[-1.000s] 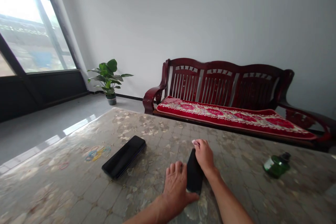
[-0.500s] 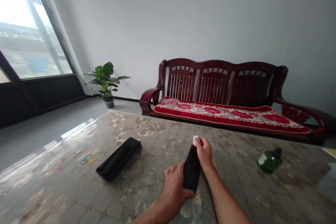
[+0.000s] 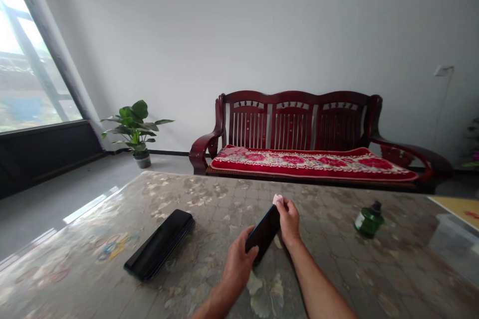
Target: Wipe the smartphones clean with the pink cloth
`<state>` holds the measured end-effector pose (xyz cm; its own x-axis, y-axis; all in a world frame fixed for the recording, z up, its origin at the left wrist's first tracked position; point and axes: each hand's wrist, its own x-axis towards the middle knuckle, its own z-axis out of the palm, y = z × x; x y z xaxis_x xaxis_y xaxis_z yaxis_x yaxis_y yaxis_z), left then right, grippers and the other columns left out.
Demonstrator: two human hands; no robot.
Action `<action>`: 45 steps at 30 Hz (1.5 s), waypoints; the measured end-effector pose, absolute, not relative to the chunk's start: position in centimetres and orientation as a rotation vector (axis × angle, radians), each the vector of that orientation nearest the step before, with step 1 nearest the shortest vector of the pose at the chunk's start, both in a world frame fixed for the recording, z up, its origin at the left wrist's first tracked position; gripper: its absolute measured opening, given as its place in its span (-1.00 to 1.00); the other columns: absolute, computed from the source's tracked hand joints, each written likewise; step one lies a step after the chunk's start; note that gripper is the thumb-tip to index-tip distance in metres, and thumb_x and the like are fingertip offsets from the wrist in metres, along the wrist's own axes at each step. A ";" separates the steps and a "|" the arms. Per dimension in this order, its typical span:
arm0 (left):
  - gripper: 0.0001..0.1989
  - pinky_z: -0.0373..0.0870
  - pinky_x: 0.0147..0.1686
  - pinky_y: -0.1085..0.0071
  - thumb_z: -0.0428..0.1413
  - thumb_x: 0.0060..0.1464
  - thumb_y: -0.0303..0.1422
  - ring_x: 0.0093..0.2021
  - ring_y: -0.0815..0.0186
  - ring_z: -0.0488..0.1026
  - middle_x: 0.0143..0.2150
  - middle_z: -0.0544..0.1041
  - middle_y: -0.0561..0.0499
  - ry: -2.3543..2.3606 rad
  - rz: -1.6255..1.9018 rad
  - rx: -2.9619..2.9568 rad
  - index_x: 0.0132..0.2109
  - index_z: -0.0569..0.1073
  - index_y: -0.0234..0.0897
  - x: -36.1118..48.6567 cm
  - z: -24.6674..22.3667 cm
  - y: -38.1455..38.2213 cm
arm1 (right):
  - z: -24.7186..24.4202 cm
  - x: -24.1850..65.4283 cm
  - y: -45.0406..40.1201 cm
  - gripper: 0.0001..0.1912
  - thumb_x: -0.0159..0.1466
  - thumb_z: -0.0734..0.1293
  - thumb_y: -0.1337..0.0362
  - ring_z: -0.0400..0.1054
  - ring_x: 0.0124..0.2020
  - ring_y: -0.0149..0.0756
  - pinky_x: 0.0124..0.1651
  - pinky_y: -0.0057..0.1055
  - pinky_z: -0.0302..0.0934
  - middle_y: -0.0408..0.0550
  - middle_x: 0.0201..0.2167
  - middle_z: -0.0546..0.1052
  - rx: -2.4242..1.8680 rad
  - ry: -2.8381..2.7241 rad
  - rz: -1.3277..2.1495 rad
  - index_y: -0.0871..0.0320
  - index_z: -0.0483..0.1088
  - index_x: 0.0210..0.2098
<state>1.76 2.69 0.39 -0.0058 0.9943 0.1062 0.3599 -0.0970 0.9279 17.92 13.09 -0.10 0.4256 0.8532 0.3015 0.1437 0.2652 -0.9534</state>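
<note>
Near six o'clock in view, the left hand (image 3: 239, 255) grips a flat, black, glassy phone (image 3: 265, 235), just turned from twelve toward one o'clock. That likely helps the right hand (image 3: 290, 219), pinching a small pale-pink scrap (image 3: 277, 199) by the phone's top.

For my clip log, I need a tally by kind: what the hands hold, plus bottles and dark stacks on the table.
Dark phone, in the left hand: 1
Pale pink scrap, tissue or cloth, in the right hand: 1
Green bottle: 1
Dark stack, layers too unclear to count: 1
Total: 4
</note>
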 end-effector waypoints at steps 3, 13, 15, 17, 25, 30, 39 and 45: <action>-0.57 0.37 -0.05 0.33 0.01 -0.03 -0.46 -0.09 0.16 0.52 -0.13 0.61 -0.04 1.513 1.055 1.634 0.03 0.47 -0.28 0.4 0.9 3.3 | 1.0 18.5 12.7 -0.53 0.16 0.29 -0.15 0.39 -0.35 -0.20 -0.24 -0.35 0.23 -0.04 -0.42 0.55 -1.228 -1.139 0.584 0.17 0.47 -0.34; -0.66 0.38 -0.11 0.35 -0.05 0.11 -0.35 -0.11 0.18 0.55 -0.12 0.62 0.00 1.549 1.022 1.765 0.01 0.45 -0.18 -0.8 0.5 3.4 | 4.6 18.7 9.5 -0.79 0.33 0.19 0.41 0.32 -0.17 -0.21 -0.10 -0.36 0.16 -0.04 -0.30 0.46 -1.412 -1.846 -0.039 0.08 0.44 -0.31; -0.67 0.38 -0.11 0.36 -0.06 0.13 -0.35 -0.11 0.18 0.55 -0.12 0.62 0.00 1.539 1.022 1.781 0.01 0.45 -0.17 -0.7 0.4 3.3 | 4.8 17.8 8.6 -0.76 0.32 0.18 0.46 0.33 -0.18 -0.22 -0.12 -0.37 0.17 -0.05 -0.30 0.46 -1.447 -1.897 -0.058 0.08 0.43 -0.31; -0.66 0.38 -0.11 0.36 -0.06 0.14 -0.35 -0.10 0.19 0.56 -0.11 0.62 0.01 1.522 1.031 1.791 0.03 0.43 -0.15 -0.7 0.3 3.2 | 5.1 16.5 7.4 -0.76 0.32 0.18 0.48 0.33 -0.18 -0.23 -0.12 -0.39 0.17 -0.06 -0.29 0.45 -1.431 -1.954 -0.032 0.08 0.42 -0.31; -0.70 0.39 -0.12 0.36 -0.03 0.14 -0.33 -0.11 0.19 0.56 -0.12 0.63 0.02 1.518 1.083 1.788 0.00 0.45 -0.14 -1.0 0.4 3.2 | 6.1 14.8 5.4 -0.77 0.32 0.20 0.50 0.33 -0.17 -0.27 -0.10 -0.42 0.16 -0.09 -0.27 0.45 -1.381 -2.106 0.030 0.08 0.42 -0.28; -0.72 0.40 -0.12 0.35 -0.01 0.13 -0.34 -0.13 0.19 0.57 -0.15 0.63 0.02 1.546 1.082 1.778 -0.03 0.46 -0.15 -1.1 0.3 3.3 | 5.9 17.9 7.6 -0.76 0.36 0.17 0.47 0.34 -0.19 -0.25 -0.12 -0.40 0.16 -0.05 -0.28 0.46 -1.607 -1.946 -0.066 0.10 0.42 -0.28; -0.70 0.43 -0.12 0.34 -0.01 0.14 -0.34 -0.14 0.19 0.57 -0.14 0.64 0.04 1.543 1.122 1.776 0.00 0.46 -0.16 -1.2 0.3 3.5 | 5.4 13.7 5.2 -0.77 0.32 0.19 0.48 0.34 -0.20 -0.28 -0.12 -0.42 0.19 -0.08 -0.28 0.45 -1.302 -2.101 0.014 0.07 0.41 -0.28; -0.71 0.42 -0.14 0.36 -0.02 0.14 -0.36 -0.15 0.21 0.57 -0.15 0.63 0.04 1.582 1.097 1.778 -0.02 0.46 -0.16 -1.3 0.0 3.6 | 4.8 18.1 8.4 -0.74 0.37 0.12 0.41 0.35 -0.26 -0.26 -0.18 -0.38 0.21 -0.05 -0.34 0.44 -1.486 -1.901 -0.058 0.08 0.39 -0.32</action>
<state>-1.34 3.58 0.03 -0.0074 0.9732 0.2299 0.5563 -0.1871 0.8096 18.05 8.44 4.79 -0.0846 0.8311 0.5496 0.8629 0.3369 -0.3768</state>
